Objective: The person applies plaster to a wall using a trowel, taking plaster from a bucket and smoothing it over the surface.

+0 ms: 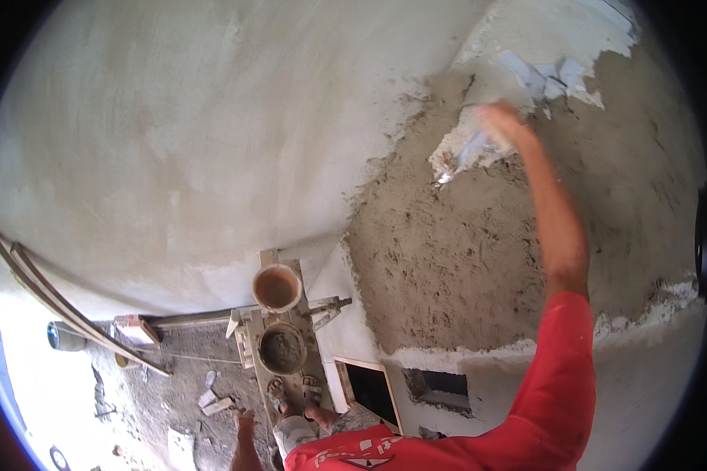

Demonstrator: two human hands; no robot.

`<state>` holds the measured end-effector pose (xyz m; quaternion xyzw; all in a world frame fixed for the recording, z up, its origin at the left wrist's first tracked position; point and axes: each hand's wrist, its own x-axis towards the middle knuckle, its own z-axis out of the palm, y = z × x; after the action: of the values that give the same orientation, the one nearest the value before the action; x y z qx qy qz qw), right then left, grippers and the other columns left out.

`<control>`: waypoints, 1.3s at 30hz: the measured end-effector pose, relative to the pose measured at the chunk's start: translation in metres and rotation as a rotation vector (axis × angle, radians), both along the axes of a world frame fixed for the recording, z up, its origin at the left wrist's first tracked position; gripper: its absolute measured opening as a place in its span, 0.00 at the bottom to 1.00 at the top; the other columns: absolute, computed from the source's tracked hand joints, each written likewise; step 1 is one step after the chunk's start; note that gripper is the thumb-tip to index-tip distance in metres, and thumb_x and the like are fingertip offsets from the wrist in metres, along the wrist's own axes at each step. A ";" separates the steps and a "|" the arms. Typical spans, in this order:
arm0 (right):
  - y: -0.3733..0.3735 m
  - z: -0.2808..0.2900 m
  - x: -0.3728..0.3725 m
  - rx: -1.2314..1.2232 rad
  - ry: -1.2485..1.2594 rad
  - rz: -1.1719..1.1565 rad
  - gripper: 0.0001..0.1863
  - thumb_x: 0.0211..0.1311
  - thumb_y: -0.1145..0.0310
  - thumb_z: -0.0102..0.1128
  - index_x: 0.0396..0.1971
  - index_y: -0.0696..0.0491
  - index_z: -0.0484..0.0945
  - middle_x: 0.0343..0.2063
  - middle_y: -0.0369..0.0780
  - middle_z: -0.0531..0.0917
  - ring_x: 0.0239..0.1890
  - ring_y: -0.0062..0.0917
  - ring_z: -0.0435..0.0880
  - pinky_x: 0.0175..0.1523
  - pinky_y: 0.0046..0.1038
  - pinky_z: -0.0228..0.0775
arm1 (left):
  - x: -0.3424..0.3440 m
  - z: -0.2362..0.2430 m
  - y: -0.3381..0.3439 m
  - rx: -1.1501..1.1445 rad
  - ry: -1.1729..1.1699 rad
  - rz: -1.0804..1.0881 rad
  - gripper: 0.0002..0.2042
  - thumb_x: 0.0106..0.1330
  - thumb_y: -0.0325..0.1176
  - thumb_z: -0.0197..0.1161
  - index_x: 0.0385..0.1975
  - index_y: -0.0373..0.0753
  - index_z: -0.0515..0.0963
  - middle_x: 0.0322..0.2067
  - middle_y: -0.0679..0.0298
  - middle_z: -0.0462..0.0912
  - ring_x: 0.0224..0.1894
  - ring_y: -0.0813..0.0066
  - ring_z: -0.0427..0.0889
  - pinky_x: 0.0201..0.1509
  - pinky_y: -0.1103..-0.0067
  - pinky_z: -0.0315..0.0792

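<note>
My right hand [501,118] is raised against the upper right wall, blurred, apparently closed on a pale object I cannot make out. Around it is a rough pale patch [467,157] with smeared grey-blue areas, surrounded by wet-looking grey-brown plaster [448,259]. My left hand [245,420] is low at the bottom, left of my sandalled feet; its fingers and anything in them are too small to tell. Near my feet on a narrow plank platform [306,271] stand a bucket [283,349] of grey mortar and an orange-brown bucket [277,286].
A smooth pale wall [173,141] fills the upper left. Long bent-looking boards [71,310], a metal bucket [67,336] and rubble [212,404] lie at lower left, beside a bright opening. Below the plaster are a framed dark opening [369,396] and a recess [436,388].
</note>
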<state>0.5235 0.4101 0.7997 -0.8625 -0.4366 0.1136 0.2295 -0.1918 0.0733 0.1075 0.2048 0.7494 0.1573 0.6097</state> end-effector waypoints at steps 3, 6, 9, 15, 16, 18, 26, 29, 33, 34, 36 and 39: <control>-0.029 0.107 0.102 0.250 -0.121 0.189 0.21 0.65 0.53 0.56 0.44 0.58 0.76 0.31 0.41 0.82 0.28 0.28 0.80 0.32 0.35 0.74 | 0.018 0.024 0.029 0.105 -0.064 -0.085 0.23 0.61 0.33 0.57 0.58 0.42 0.68 0.40 0.61 0.76 0.39 0.69 0.78 0.30 0.72 0.77; -0.008 0.103 0.059 0.356 -0.220 -0.105 0.21 0.63 0.54 0.59 0.43 0.58 0.77 0.26 0.39 0.81 0.23 0.25 0.79 0.29 0.31 0.73 | -0.003 0.031 0.009 0.081 -0.002 -0.063 0.27 0.60 0.34 0.57 0.62 0.39 0.66 0.38 0.61 0.76 0.37 0.70 0.77 0.28 0.76 0.75; -0.043 0.053 0.012 0.336 -0.205 -0.109 0.19 0.62 0.55 0.60 0.40 0.58 0.77 0.23 0.38 0.79 0.21 0.24 0.79 0.28 0.29 0.72 | -0.004 0.005 0.013 0.025 -0.052 -0.005 0.31 0.60 0.36 0.58 0.65 0.38 0.62 0.40 0.61 0.75 0.38 0.69 0.76 0.34 0.73 0.76; -0.113 -0.194 -0.144 -0.076 0.395 0.013 0.13 0.60 0.70 0.58 0.43 0.57 0.72 0.22 0.35 0.77 0.19 0.18 0.75 0.21 0.24 0.70 | 0.024 -0.025 0.003 0.120 -0.288 0.116 0.30 0.63 0.36 0.60 0.65 0.40 0.62 0.45 0.57 0.77 0.41 0.67 0.78 0.40 0.70 0.77; -0.133 -0.252 -0.152 -0.139 0.538 -0.005 0.15 0.58 0.73 0.58 0.45 0.59 0.71 0.23 0.37 0.79 0.18 0.18 0.75 0.20 0.23 0.69 | 0.031 -0.034 0.003 0.145 -0.362 0.106 0.28 0.63 0.35 0.61 0.64 0.40 0.63 0.46 0.56 0.78 0.41 0.67 0.79 0.40 0.71 0.78; -0.177 -0.336 -0.196 -0.351 0.701 0.103 0.12 0.57 0.73 0.60 0.39 0.59 0.72 0.20 0.36 0.78 0.16 0.18 0.74 0.19 0.24 0.68 | 0.045 -0.043 -0.001 0.178 -0.414 0.122 0.25 0.64 0.35 0.60 0.62 0.41 0.66 0.48 0.56 0.79 0.44 0.65 0.80 0.45 0.70 0.76; -0.407 -0.567 -0.254 -0.883 0.626 -0.062 0.39 0.57 0.70 0.61 0.69 0.58 0.58 0.21 0.37 0.76 0.20 0.19 0.76 0.22 0.25 0.70 | 0.093 -0.133 0.039 0.151 0.050 -0.463 0.20 0.60 0.42 0.60 0.51 0.45 0.78 0.51 0.49 0.79 0.53 0.53 0.79 0.54 0.66 0.73; -0.435 -0.589 -0.269 -1.078 0.592 0.010 0.25 0.58 0.70 0.59 0.56 0.58 0.69 0.23 0.37 0.75 0.21 0.21 0.74 0.25 0.27 0.69 | 0.058 -0.232 0.009 0.440 0.331 -0.729 0.24 0.58 0.43 0.61 0.55 0.45 0.74 0.50 0.52 0.80 0.54 0.55 0.78 0.56 0.67 0.72; -0.495 -0.630 -0.272 -1.158 0.749 -0.375 0.09 0.59 0.71 0.57 0.38 0.56 0.72 0.22 0.37 0.74 0.20 0.21 0.72 0.25 0.28 0.67 | 0.061 -0.283 0.044 0.183 0.334 -0.743 0.31 0.56 0.43 0.65 0.62 0.44 0.68 0.52 0.51 0.78 0.54 0.56 0.78 0.56 0.67 0.72; -0.505 -0.634 -0.271 -1.176 0.749 -0.453 0.09 0.59 0.70 0.57 0.38 0.56 0.72 0.22 0.37 0.74 0.20 0.21 0.73 0.25 0.28 0.67 | 0.073 -0.284 0.061 0.119 0.323 -0.686 0.33 0.56 0.43 0.66 0.63 0.43 0.66 0.52 0.50 0.77 0.53 0.56 0.79 0.56 0.67 0.72; -0.524 -0.642 -0.272 -1.214 0.756 -0.595 0.10 0.60 0.69 0.57 0.38 0.57 0.71 0.22 0.38 0.74 0.20 0.21 0.73 0.24 0.28 0.67 | 0.092 -0.294 0.098 0.047 0.265 -0.603 0.37 0.55 0.42 0.68 0.65 0.41 0.63 0.54 0.48 0.76 0.53 0.57 0.79 0.55 0.66 0.73; -0.616 -0.671 -0.238 -1.184 0.992 -0.640 0.10 0.59 0.67 0.57 0.36 0.56 0.71 0.20 0.37 0.73 0.18 0.22 0.74 0.24 0.29 0.69 | 0.103 -0.333 0.144 -0.069 0.046 -0.414 0.37 0.54 0.42 0.70 0.63 0.36 0.63 0.49 0.49 0.78 0.47 0.61 0.81 0.49 0.69 0.75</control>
<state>0.2856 -0.2056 0.1283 -0.7728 0.1128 0.6201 -0.0749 -0.0887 0.2177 -0.2256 0.3370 0.7101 -0.0020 0.6183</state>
